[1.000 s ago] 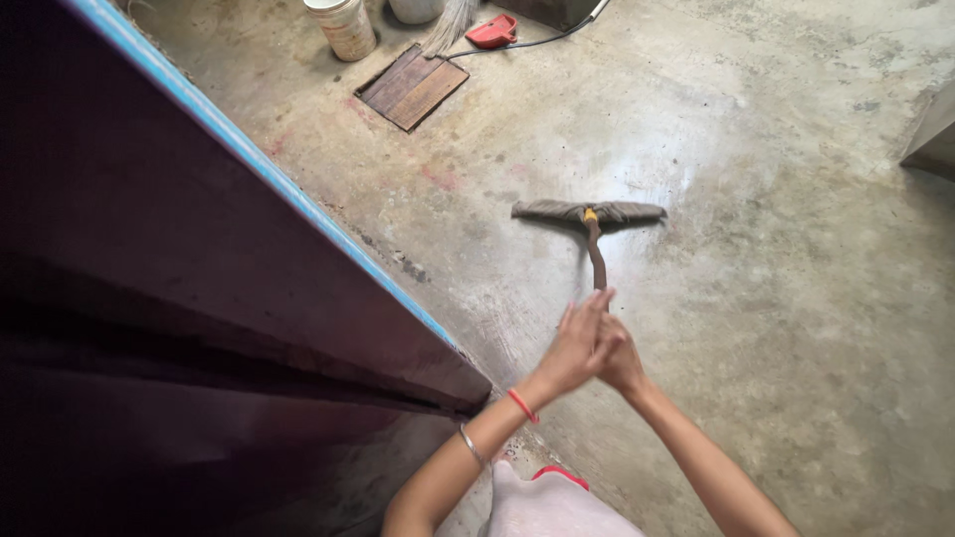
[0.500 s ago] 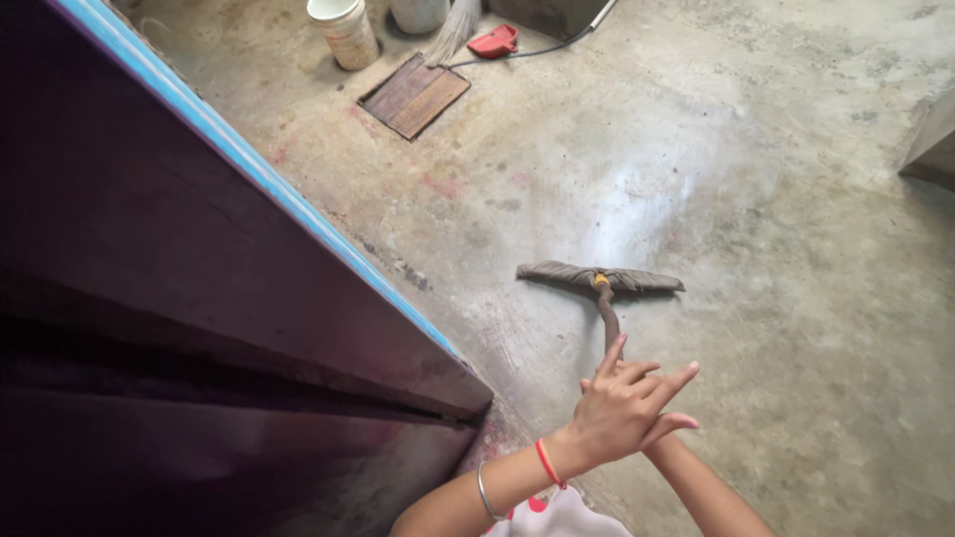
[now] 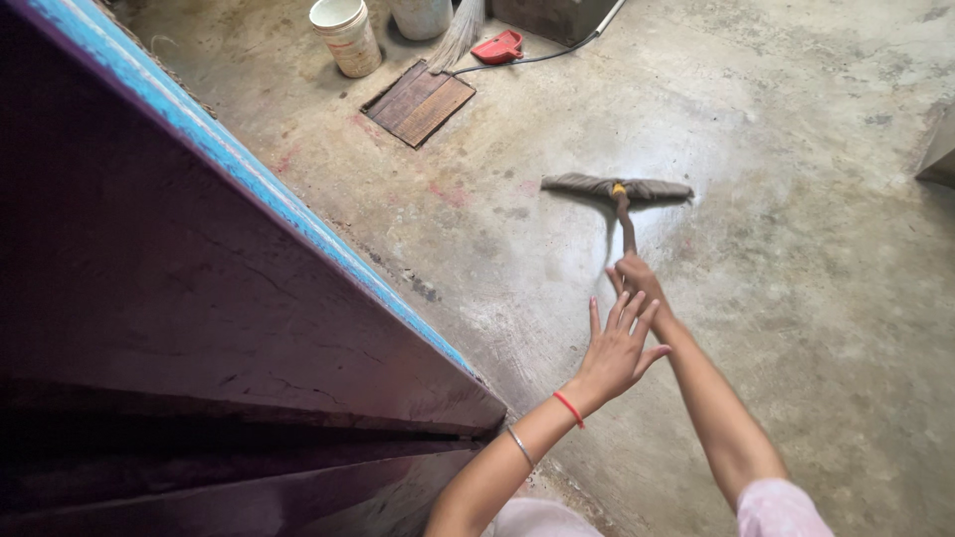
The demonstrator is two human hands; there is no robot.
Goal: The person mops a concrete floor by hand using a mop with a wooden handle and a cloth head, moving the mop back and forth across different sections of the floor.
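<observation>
A floor wiper point(image 3: 617, 187) with a dark cloth head and a brown handle rests on the wet concrete floor point(image 3: 796, 259), its head well ahead of me. My right hand point(image 3: 635, 274) is closed around the handle, arm stretched forward. My left hand point(image 3: 619, 350) floats just behind it with fingers spread, off the handle and holding nothing. A red band and a metal bangle circle my left wrist.
A dark purple slab with a blue edge point(image 3: 239, 189) fills the left side. At the far end stand a pale bucket point(image 3: 344, 36), a wooden board point(image 3: 419, 101), a straw broom point(image 3: 460, 32), a red dustpan point(image 3: 496, 46) and a cable.
The wiper first slid back toward me, then was pushed forward across the floor. My left hand came off the handle and opened; my right arm is now extended.
</observation>
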